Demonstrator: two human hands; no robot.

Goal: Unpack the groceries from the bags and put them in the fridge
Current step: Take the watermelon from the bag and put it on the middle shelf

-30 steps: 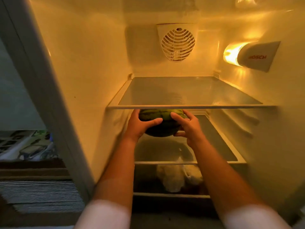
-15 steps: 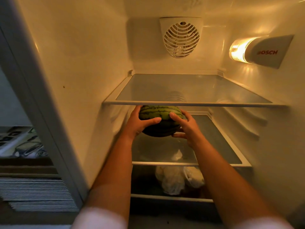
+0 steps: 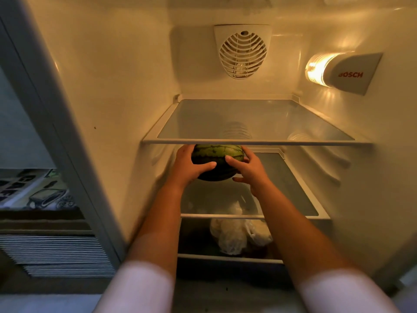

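A small dark green striped watermelon [image 3: 217,155] is held inside the open fridge, just under the front edge of the top glass shelf [image 3: 257,141] and above the middle glass shelf [image 3: 291,195]. My left hand [image 3: 189,164] grips its left side with the thumb across the front. My right hand [image 3: 247,168] grips its right side. The melon's top is hidden behind the top shelf's rim, and I cannot tell whether its underside touches the middle shelf.
Pale plastic bags [image 3: 237,236] lie in the compartment under the middle shelf. A round fan grille [image 3: 242,51] sits on the back wall, a lit lamp housing [image 3: 338,72] on the right wall. The fridge's left wall [image 3: 101,109] is close by; striped floor mats [image 3: 56,251] lie outside.
Both hands still hold the watermelon under the top shelf. The view has tilted up slightly, showing more of the top shelf and lamp; the melon sits slightly deeper in.
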